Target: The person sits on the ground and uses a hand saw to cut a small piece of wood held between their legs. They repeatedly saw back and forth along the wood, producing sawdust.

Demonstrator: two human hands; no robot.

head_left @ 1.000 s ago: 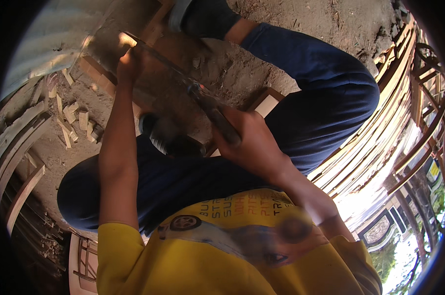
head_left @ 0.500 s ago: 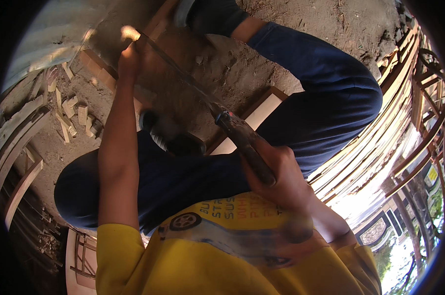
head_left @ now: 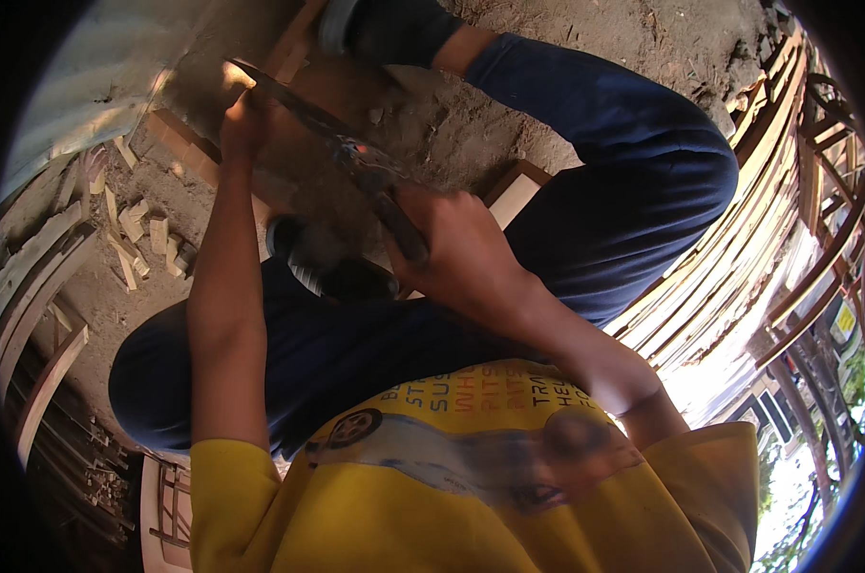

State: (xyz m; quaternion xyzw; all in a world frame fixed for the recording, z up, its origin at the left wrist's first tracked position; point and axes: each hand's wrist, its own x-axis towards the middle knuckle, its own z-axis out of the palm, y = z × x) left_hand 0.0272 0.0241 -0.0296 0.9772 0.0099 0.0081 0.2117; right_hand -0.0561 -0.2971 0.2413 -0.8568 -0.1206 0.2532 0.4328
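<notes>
My right hand (head_left: 456, 234) is closed round the dark handle of a handsaw (head_left: 308, 116). The blade slants away to the far left, its tip close to my left hand (head_left: 244, 122). My left arm is stretched forward, and the fingers of that hand are bent down in a patch of bright sunlight. What they grip is hidden by the hand and the glare. Beside the left hand lies a reddish-brown wooden board (head_left: 182, 145), and another length of wood (head_left: 297, 48) shows just beyond the saw tip.
Small wood offcuts (head_left: 132, 234) lie on the dirt floor to the left. A grey metal sheet (head_left: 89, 86) stands at the far left. Long stacked wood strips (head_left: 738, 210) run along the right. My bent legs (head_left: 633, 181) frame the work area, with a pale-topped board (head_left: 518, 191) between them.
My right hand has pushed the saw forward and to the left, away from my body. The left hand has stayed nearly in place by the blade's far end.
</notes>
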